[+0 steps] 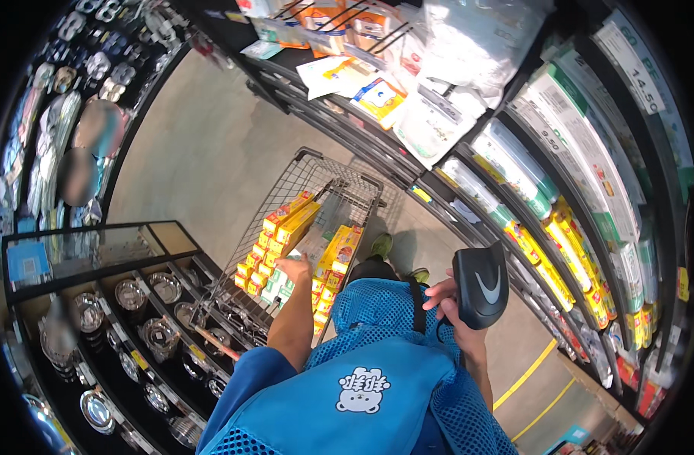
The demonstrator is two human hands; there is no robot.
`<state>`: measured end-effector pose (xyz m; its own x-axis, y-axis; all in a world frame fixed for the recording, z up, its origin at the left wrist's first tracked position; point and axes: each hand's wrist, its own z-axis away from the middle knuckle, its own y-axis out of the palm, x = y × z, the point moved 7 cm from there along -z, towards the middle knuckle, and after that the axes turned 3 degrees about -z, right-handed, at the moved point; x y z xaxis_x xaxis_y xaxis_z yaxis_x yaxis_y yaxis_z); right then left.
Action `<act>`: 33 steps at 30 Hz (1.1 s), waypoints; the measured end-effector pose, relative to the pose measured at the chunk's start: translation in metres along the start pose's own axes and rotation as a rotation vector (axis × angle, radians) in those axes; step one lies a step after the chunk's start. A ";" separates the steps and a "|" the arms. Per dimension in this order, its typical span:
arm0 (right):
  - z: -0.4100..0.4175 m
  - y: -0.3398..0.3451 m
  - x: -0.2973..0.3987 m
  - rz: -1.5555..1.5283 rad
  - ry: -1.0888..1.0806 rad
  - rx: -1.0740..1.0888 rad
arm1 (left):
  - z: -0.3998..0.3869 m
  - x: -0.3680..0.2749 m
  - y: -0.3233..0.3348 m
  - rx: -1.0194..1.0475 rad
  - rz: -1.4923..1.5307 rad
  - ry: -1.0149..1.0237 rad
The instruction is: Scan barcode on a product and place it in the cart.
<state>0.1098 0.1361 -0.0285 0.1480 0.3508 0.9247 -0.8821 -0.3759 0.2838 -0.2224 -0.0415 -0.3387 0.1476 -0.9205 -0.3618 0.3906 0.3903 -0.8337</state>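
My left hand [296,267] reaches into a wire shopping cart [310,156] and is over stacked boxes. Its fingertips are at the white-and-green boxes [276,289] in the middle, but whether they grip one is unclear. Yellow-and-red boxes [293,222] are piled along the cart's left side, and more yellow boxes [341,250] line the right side. In my right hand [463,333] is a black handheld barcode scanner [480,290], held upright beside my blue mesh vest [370,307].
Shelves on the right hold long white-and-green boxes [574,148] and yellow packages [566,244]. Packets [381,99] overhang the upper shelf edge. To the left, a black rack carries metal bowls [159,335]; slippers [96,65] hang farther back. Yellow lines [526,375] mark the floor.
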 end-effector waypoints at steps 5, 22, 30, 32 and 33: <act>-0.002 -0.004 0.000 0.025 -0.011 0.002 | -0.009 -0.010 0.008 0.021 0.019 0.039; -0.009 -0.002 0.001 0.058 0.156 0.207 | 0.055 -0.074 -0.117 0.236 0.674 0.417; -0.006 -0.021 -0.007 -0.077 0.036 0.152 | 0.129 -0.080 -0.170 0.238 1.004 0.279; -0.005 -0.035 -0.014 -0.045 0.046 0.064 | 0.146 -0.080 -0.176 0.263 1.070 0.241; -0.005 -0.040 -0.020 -0.050 0.043 0.061 | 0.155 -0.080 -0.179 0.264 1.067 0.246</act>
<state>0.1396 0.1484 -0.0593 0.1702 0.4066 0.8976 -0.8449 -0.4086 0.3453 -0.1635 -0.0410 -0.0957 0.3490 -0.0777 -0.9339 0.3560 0.9328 0.0554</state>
